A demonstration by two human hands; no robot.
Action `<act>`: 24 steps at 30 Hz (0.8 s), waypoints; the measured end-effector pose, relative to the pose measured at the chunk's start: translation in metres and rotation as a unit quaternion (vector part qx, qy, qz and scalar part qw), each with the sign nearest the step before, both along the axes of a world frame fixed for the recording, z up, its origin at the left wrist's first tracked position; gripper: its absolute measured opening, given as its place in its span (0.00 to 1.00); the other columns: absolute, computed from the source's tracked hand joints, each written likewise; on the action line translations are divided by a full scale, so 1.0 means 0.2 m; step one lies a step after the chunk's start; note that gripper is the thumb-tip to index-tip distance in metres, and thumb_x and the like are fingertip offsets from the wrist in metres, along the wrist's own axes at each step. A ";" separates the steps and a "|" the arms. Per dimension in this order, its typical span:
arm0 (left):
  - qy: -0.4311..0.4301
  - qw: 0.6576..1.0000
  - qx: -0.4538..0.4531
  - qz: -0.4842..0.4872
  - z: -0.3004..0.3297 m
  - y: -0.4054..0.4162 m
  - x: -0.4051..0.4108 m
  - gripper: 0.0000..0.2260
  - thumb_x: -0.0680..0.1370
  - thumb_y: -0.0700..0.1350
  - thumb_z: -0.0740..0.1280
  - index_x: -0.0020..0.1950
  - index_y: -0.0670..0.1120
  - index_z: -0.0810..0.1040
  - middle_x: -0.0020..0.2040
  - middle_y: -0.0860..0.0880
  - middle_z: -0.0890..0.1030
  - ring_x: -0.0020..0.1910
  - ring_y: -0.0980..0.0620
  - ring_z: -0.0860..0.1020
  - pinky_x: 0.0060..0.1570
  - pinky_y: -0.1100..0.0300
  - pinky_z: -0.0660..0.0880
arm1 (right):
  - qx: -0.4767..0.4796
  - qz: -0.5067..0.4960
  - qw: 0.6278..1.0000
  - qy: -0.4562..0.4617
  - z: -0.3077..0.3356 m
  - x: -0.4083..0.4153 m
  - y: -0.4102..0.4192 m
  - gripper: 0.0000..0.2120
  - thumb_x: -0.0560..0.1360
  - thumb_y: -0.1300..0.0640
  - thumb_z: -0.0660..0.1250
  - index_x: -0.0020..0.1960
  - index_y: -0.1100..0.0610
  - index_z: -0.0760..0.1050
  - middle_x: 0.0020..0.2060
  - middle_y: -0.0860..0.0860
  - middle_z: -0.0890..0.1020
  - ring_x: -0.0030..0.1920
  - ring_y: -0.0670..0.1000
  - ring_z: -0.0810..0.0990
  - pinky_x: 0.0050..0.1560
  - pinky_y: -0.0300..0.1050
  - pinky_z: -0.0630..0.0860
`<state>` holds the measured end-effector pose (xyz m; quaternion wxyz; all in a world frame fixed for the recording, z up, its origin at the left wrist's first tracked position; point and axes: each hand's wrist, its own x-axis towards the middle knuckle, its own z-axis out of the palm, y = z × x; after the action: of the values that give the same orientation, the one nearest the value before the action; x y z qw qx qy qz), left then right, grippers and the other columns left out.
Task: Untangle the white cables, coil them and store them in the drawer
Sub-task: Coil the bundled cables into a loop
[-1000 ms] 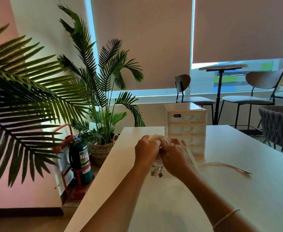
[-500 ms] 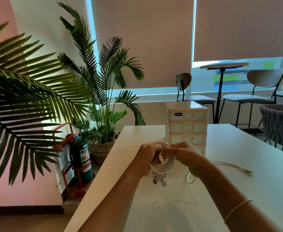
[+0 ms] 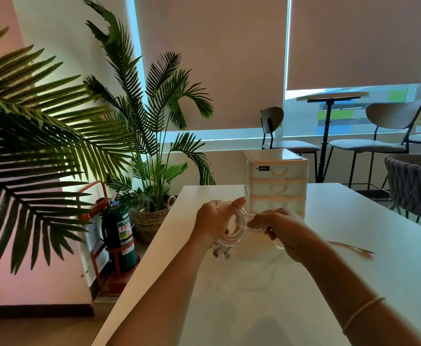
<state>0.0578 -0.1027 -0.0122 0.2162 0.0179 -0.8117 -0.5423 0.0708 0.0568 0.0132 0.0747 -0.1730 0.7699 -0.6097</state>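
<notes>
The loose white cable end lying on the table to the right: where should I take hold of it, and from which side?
Grip the loose white cable end just behind its plug tip, coming from above with the right hand. It lies flat on the white table, so only a top pinch fits; the area around it looks unobstructed.

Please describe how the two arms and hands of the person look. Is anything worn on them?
Both forearms are bare; no sleeves show. The left hand wears nothing visible. On the right arm, behind the right hand, sits a thin pale bracelet that looks beaded. No gloves, watch or rings can be made out.
</notes>
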 end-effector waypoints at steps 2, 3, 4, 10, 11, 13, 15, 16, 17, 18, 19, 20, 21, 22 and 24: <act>-0.003 0.997 -0.045 0.055 -0.01 -0.03 -0.02 0.21 0.72 0.60 0.68 0.37 0.42 0.73 0.31 0.48 0.73 0.31 0.51 0.70 0.33 0.59 0.67 | -0.053 0.051 0.997 -0.005 -0.02 -0.01 0.03 0.09 0.69 0.68 0.67 0.31 0.60 0.76 0.30 0.52 0.79 0.40 0.52 0.76 0.44 0.42 0.70; -0.004 0.996 -0.055 0.069 -0.02 -0.05 -0.03 0.20 0.72 0.59 0.67 0.36 0.42 0.73 0.31 0.48 0.73 0.31 0.52 0.70 0.32 0.59 0.66 | -0.078 0.077 0.994 -0.015 -0.03 -0.01 0.04 0.09 0.68 0.69 0.67 0.31 0.61 0.76 0.29 0.53 0.79 0.40 0.53 0.78 0.45 0.41 0.73; -0.005 0.995 -0.060 0.079 -0.02 -0.06 -0.04 0.20 0.73 0.58 0.67 0.37 0.42 0.73 0.32 0.47 0.73 0.31 0.51 0.70 0.32 0.59 0.65 | -0.096 0.102 0.990 -0.028 -0.04 -0.01 0.06 0.08 0.67 0.70 0.67 0.32 0.62 0.75 0.28 0.54 0.78 0.37 0.53 0.79 0.44 0.41 0.76; -0.017 0.989 -0.036 0.143 -0.02 -0.18 -0.07 0.19 0.73 0.58 0.67 0.39 0.40 0.76 0.34 0.47 0.76 0.35 0.49 0.73 0.31 0.61 0.67 | -0.079 0.297 0.937 -0.163 -0.06 -0.09 0.21 0.06 0.63 0.64 0.73 0.40 0.60 0.80 0.19 0.49 0.69 0.16 0.43 0.63 0.17 0.31 0.62; -0.023 0.988 -0.030 0.153 -0.02 -0.22 -0.07 0.20 0.73 0.58 0.67 0.40 0.39 0.78 0.35 0.47 0.77 0.36 0.49 0.74 0.31 0.61 0.67 | -0.057 0.317 0.931 -0.171 -0.06 -0.10 0.25 0.06 0.62 0.62 0.73 0.38 0.59 0.80 0.19 0.49 0.72 0.16 0.42 0.64 0.18 0.31 0.62; -0.039 0.986 -0.041 0.155 -0.03 -0.27 -0.08 0.22 0.73 0.59 0.67 0.43 0.38 0.80 0.37 0.46 0.78 0.35 0.49 0.74 0.31 0.60 0.67 | 0.036 0.295 0.941 -0.159 -0.06 -0.13 0.31 0.05 0.59 0.57 0.73 0.35 0.58 0.82 0.22 0.51 0.77 0.17 0.43 0.67 0.19 0.33 0.65; -0.052 0.985 -0.068 0.153 -0.05 -0.28 -0.10 0.23 0.72 0.59 0.67 0.46 0.38 0.80 0.41 0.43 0.81 0.40 0.46 0.77 0.36 0.59 0.69 | 0.176 0.246 0.945 -0.126 -0.05 -0.14 0.31 0.07 0.61 0.54 0.76 0.34 0.57 0.81 0.27 0.53 0.80 0.21 0.44 0.73 0.24 0.35 0.72; -0.052 0.983 -0.078 0.156 -0.06 -0.28 -0.11 0.23 0.72 0.59 0.67 0.47 0.38 0.80 0.44 0.42 0.82 0.44 0.44 0.78 0.39 0.58 0.70 | 0.257 0.220 0.934 -0.114 -0.05 -0.15 0.30 0.09 0.65 0.53 0.76 0.35 0.57 0.80 0.31 0.54 0.82 0.24 0.45 0.76 0.29 0.36 0.75; -0.050 0.982 -0.087 0.162 -0.06 -0.27 -0.11 0.23 0.72 0.58 0.67 0.49 0.38 0.80 0.46 0.40 0.82 0.47 0.43 0.78 0.41 0.57 0.70 | 0.335 0.183 0.917 -0.113 -0.06 -0.16 0.29 0.10 0.69 0.51 0.72 0.39 0.58 0.79 0.36 0.54 0.83 0.27 0.46 0.78 0.33 0.38 0.77; -0.049 0.980 -0.097 0.169 -0.07 -0.25 -0.11 0.23 0.73 0.58 0.67 0.50 0.37 0.80 0.48 0.39 0.82 0.49 0.42 0.78 0.43 0.57 0.70 | 0.392 0.141 0.902 -0.117 -0.06 -0.17 0.28 0.12 0.71 0.50 0.70 0.45 0.60 0.78 0.43 0.56 0.83 0.30 0.48 0.80 0.36 0.39 0.79; -0.048 0.977 -0.106 0.176 -0.07 -0.25 -0.12 0.24 0.73 0.57 0.67 0.52 0.36 0.79 0.50 0.38 0.81 0.51 0.41 0.78 0.44 0.56 0.70 | 0.419 0.105 0.894 -0.122 -0.07 -0.18 0.27 0.18 0.72 0.50 0.69 0.54 0.62 0.76 0.52 0.58 0.81 0.32 0.49 0.81 0.38 0.41 0.80; -0.048 0.976 -0.112 0.180 -0.07 -0.24 -0.12 0.25 0.73 0.58 0.67 0.54 0.36 0.78 0.52 0.38 0.81 0.54 0.40 0.77 0.47 0.55 0.71 | 0.412 0.073 0.898 -0.132 -0.07 -0.19 0.27 0.26 0.71 0.49 0.70 0.62 0.64 0.71 0.60 0.62 0.76 0.33 0.51 0.82 0.39 0.42 0.81; -0.049 0.975 -0.115 0.183 -0.07 -0.24 -0.13 0.26 0.73 0.58 0.67 0.56 0.36 0.78 0.55 0.38 0.80 0.56 0.40 0.76 0.50 0.53 0.72 | 0.381 0.045 0.912 -0.144 -0.07 -0.19 0.27 0.33 0.70 0.49 0.72 0.67 0.64 0.66 0.65 0.63 0.71 0.34 0.52 0.82 0.40 0.44 0.81; -0.049 0.974 -0.117 0.186 -0.07 -0.23 -0.13 0.26 0.73 0.58 0.67 0.59 0.36 0.77 0.57 0.38 0.79 0.57 0.40 0.76 0.53 0.52 0.72 | 0.343 0.015 0.928 -0.146 -0.07 -0.20 0.27 0.35 0.68 0.49 0.73 0.69 0.63 0.64 0.65 0.63 0.71 0.36 0.54 0.83 0.40 0.45 0.81; -0.045 0.973 -0.122 0.189 -0.06 -0.22 -0.12 0.27 0.73 0.57 0.67 0.61 0.37 0.76 0.59 0.38 0.78 0.59 0.40 0.75 0.55 0.52 0.72 | 0.257 -0.035 0.957 -0.131 -0.08 -0.20 0.28 0.25 0.67 0.53 0.74 0.58 0.61 0.71 0.54 0.60 0.76 0.46 0.59 0.82 0.42 0.47 0.79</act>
<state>0.0339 -0.1469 -0.0245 0.2791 0.1691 -0.8622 -0.3874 0.0313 0.1119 -0.0025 0.1953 -0.0398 0.8896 -0.4111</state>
